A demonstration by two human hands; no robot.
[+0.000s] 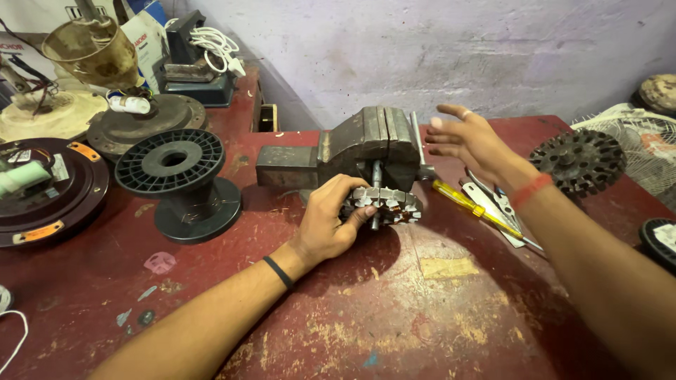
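My left hand [329,222] grips a round toothed stator core with copper windings [391,205], which hangs on a shaft below the jaws of a grey bench vise [366,144]. The vise stands at the back of a worn red table [394,309]. My right hand [470,139] hovers open just right of the vise, fingers spread near its handle bar [418,144], and holds nothing. A red band is on that wrist, a black band on the left wrist.
A yellow-handled screwdriver [468,205] and pliers [496,207] lie right of the vise. A second dark toothed core [579,160] sits at far right, near a white fan guard [644,151]. At left stand a black plastic spool [179,179], fan motor housings [49,190] and a charger with white cable [204,60].
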